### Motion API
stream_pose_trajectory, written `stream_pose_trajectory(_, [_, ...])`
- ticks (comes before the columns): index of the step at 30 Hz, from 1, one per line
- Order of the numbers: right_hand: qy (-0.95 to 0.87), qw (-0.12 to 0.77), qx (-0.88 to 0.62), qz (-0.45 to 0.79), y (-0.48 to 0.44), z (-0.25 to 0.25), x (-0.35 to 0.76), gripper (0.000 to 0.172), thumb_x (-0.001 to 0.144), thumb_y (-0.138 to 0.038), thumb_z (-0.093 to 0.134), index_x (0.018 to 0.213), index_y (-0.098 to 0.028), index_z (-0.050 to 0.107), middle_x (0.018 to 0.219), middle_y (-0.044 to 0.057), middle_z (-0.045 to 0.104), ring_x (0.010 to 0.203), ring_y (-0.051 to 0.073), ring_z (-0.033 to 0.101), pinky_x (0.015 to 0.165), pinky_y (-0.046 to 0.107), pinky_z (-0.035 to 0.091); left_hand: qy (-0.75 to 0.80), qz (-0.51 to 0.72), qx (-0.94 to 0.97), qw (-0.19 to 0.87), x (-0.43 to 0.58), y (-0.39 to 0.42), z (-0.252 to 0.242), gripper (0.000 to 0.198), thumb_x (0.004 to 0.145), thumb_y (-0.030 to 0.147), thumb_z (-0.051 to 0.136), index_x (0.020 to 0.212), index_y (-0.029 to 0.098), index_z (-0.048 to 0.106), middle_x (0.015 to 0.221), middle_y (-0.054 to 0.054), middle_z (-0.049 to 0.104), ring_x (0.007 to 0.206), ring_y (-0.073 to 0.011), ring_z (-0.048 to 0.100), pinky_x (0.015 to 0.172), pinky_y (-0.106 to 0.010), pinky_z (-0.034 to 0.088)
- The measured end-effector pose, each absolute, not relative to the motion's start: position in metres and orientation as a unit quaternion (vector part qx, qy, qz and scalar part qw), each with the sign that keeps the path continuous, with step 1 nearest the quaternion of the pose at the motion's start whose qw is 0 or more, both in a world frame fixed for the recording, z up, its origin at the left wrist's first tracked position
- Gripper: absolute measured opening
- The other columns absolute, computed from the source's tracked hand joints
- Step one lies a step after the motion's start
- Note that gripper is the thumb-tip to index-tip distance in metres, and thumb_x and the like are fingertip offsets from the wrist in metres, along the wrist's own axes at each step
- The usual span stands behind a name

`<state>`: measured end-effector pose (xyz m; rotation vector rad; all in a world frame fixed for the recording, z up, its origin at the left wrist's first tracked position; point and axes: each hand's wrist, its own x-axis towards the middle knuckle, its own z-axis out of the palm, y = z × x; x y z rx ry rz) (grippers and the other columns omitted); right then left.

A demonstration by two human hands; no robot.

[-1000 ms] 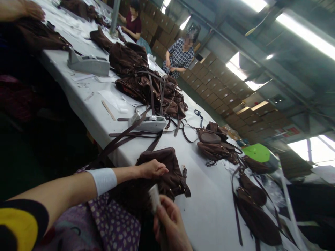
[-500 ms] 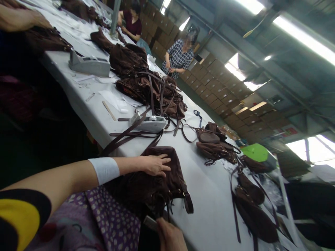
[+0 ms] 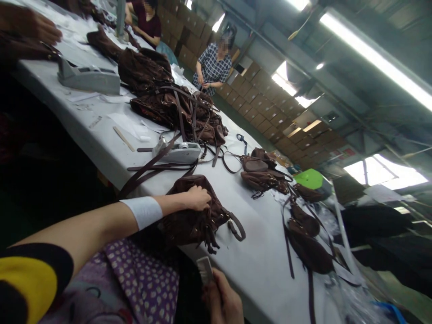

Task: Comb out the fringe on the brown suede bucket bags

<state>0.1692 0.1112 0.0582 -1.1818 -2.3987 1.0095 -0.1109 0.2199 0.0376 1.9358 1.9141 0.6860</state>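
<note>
Left hand clutches a brown bag on the white counter; right hand is closed around a small grey tool.

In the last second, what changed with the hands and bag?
The left hand, flat on the brown bag half a second ago, now grips it in a fist. The right hand lowered its grey comb-like tool from the bag to the table edge. Other bags stayed put.
</note>
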Motion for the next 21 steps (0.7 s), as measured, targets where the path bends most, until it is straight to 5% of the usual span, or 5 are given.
stream_pose_trajectory(5, [-0.859, 0.183, -0.355, 0.321, 0.144, 0.045, 0.105, 0.031, 0.095, -0.037, 0.040, 0.105, -0.018, 0.062, 0.098, 0.008, 0.068, 0.087, 0.021, 0.062, 0.076, 0.029, 0.047, 0.716, 0.307, 0.609, 0.151, -0.135, 0.219, 0.066, 0.059, 0.082, 0.043, 0.060, 0.134, 0.020, 0.045, 0.139, -0.018, 0.044, 0.130, -0.0381, 0.034, 0.104, -0.051, 0.026])
stream_pose_trajectory(10, [-0.877, 0.190, -0.356, 0.261, 0.188, 0.020, 0.105, 0.033, 0.093, -0.031, 0.036, 0.100, -0.016, 0.064, 0.091, 0.008, 0.069, 0.083, 0.022, 0.063, 0.074, 0.032, 0.047, 0.756, 0.349, 0.481, 0.274, -0.178, 0.199, 0.032, 0.029, 0.085, 0.038, 0.054, 0.093, 0.014, 0.066, 0.093, -0.012, 0.070, 0.087, -0.0245, 0.064, 0.075, -0.032, 0.047])
stream_pose_trajectory(15, [-0.880, 0.223, -0.330, 0.258, 0.192, 0.060, 0.107, 0.028, 0.093, -0.031, 0.042, 0.102, -0.018, 0.065, 0.090, 0.007, 0.068, 0.083, 0.021, 0.062, 0.075, 0.032, 0.048, 0.729, 0.428, 0.380, 0.374, -0.185, 0.190, 0.019, 0.026, 0.083, 0.037, 0.052, 0.075, 0.017, 0.067, 0.073, -0.005, 0.070, 0.063, -0.0192, 0.062, 0.053, -0.024, 0.041])
stream_pose_trajectory(21, [-0.913, 0.244, -0.250, 0.212, 0.188, 0.098, 0.041, 0.028, 0.094, -0.023, 0.041, 0.113, -0.019, 0.062, 0.096, 0.007, 0.065, 0.087, 0.019, 0.061, 0.077, 0.028, 0.046, 0.683, 0.480, 0.353, 0.422, -0.164, 0.199, 0.047, 0.022, 0.073, 0.037, 0.059, 0.063, 0.018, 0.065, 0.062, -0.002, 0.065, 0.052, -0.0169, 0.054, 0.046, -0.025, 0.034])
